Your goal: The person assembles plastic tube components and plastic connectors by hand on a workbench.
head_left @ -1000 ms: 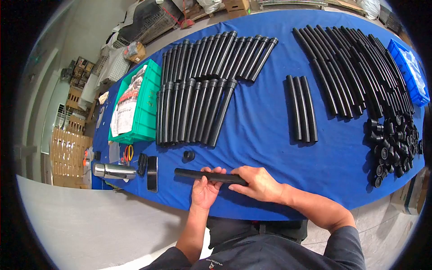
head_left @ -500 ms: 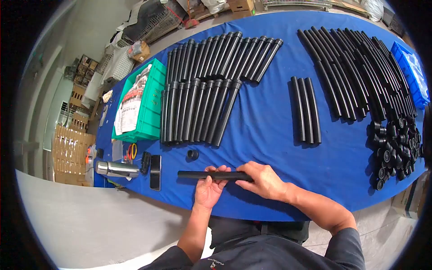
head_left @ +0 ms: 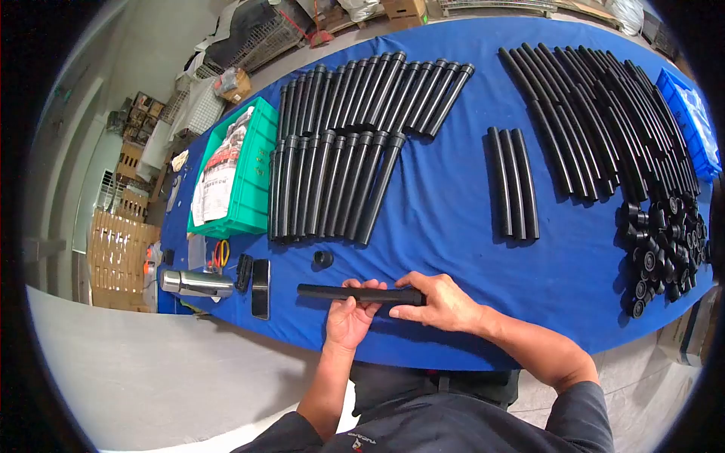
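A black tube (head_left: pixel 321 291) lies level across my hands above the near part of the blue cloth. My left hand (head_left: pixel 351 321) is closed around its middle from below, thumb in front and fingertips showing behind. At the tube's right end, my right hand (head_left: pixel 445 303) has its thumb on the near side and its fingers on the far side. A slightly thicker dark band, perhaps a cap, shows at that end, partly covered by this hand. A loose black cap (head_left: pixel 323 260) sits on the cloth just beyond the tube's left half.
Capped black tubes (head_left: pixel 332 185) lie in two rows beside a green crate (head_left: pixel 253 181). Three plain tubes (head_left: pixel 513 185) lie right of centre, with many more tubes (head_left: pixel 596 121) and a heap of caps (head_left: pixel 657 257) further right. A steel flask (head_left: pixel 196 284) and a phone (head_left: pixel 260 289) lie left.
My right thumb and fingers have shifted slightly and spread a little at the tube's right end, showing more of that end. My left hand and the tube have barely moved.
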